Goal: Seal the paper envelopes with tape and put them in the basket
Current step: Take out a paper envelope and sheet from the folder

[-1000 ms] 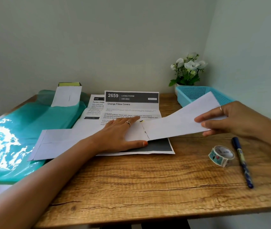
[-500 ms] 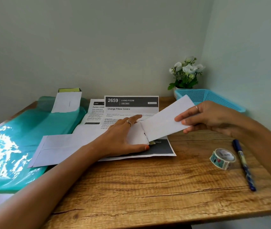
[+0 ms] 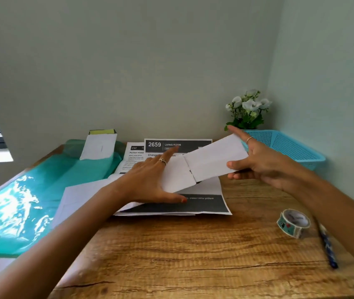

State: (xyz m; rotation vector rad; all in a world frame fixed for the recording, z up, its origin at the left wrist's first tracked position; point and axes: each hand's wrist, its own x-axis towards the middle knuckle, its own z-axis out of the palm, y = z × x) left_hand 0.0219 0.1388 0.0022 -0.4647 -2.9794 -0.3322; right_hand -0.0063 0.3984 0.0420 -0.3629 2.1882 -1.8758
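My left hand (image 3: 148, 182) holds the raised open end of a white envelope (image 3: 177, 175) between thumb and straight fingers, above the printed sheets. My right hand (image 3: 258, 162) pinches a white folded sheet (image 3: 214, 160), thumb on top and fingers behind, with its left end meeting the envelope's mouth. More flat white envelopes (image 3: 79, 195) lie under my left forearm. The blue mesh basket (image 3: 290, 147) stands at the back right corner, just behind my right hand. A patterned tape roll (image 3: 293, 222) lies on the wooden table at the right.
Printed sheets (image 3: 178, 144) lie under the envelopes. A blue pen (image 3: 328, 247) lies beside the tape. White flowers (image 3: 247, 108) stand behind the basket. A teal plastic sheet (image 3: 31, 190) covers the left side, with another envelope (image 3: 98, 147) propped at its far end.
My right hand has pushed the white sheet leftward, so much less of it shows. My left hand went from pressing flat to lifting the envelope's end. The view tilted up.
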